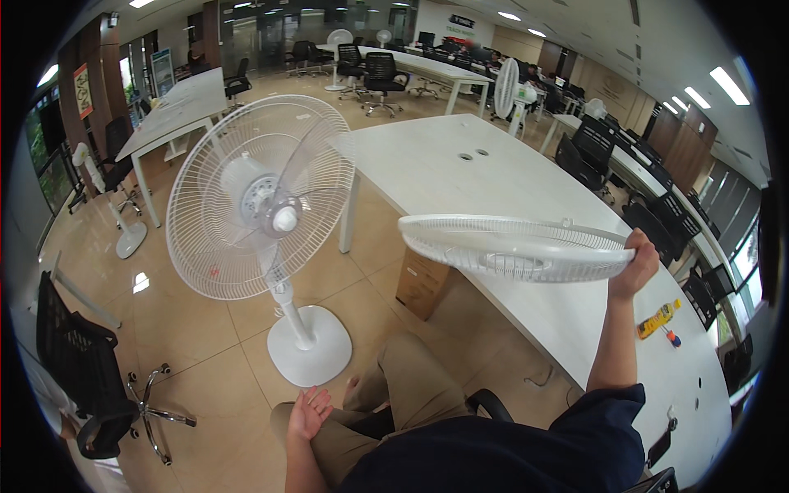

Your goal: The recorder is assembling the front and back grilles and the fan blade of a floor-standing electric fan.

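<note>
My right hand (634, 264) grips the rim of a round white fan grille (514, 246), held nearly level above the white table. Palm up, my left hand (311, 412) rests by my thigh with its fingers apart and nothing in it. In front of me to the left stands a white pedestal fan (284, 218). Its front is uncovered, so the clear blades and the white hub cap show inside the rear grille. The fan's white base (309, 345) is on the tiled floor, just beyond my left hand.
The white table (427, 156) runs along my right. On it lie a yellow bottle (659, 319) and a small red-and-blue item (674, 338). A wooden drawer cabinet (421, 283) stands below. A black office chair (82, 370) is at my left; more desks, chairs and fans stand farther off.
</note>
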Demonstrator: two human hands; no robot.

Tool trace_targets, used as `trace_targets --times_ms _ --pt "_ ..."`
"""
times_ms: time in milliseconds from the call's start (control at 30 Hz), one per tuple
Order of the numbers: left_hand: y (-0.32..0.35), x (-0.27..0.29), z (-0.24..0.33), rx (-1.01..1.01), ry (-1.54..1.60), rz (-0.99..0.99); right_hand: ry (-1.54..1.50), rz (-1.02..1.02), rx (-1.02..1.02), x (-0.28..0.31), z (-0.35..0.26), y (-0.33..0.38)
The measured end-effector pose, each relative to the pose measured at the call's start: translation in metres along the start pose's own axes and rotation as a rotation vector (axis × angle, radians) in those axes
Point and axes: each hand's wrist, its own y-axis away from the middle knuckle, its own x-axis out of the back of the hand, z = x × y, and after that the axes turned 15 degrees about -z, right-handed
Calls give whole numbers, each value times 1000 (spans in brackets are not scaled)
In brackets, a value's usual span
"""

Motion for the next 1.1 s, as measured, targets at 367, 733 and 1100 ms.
trace_targets --times_ms 367,733,1100 --pt "-1 6 -4 -30 2 68 358 19 -110 29 48 41" --pt "-1 4 -6 -51 23 110 527 -103 -91 6 120 71" --pt "2 10 -6 -96 14 157 822 -314 -197 -44 190 91"
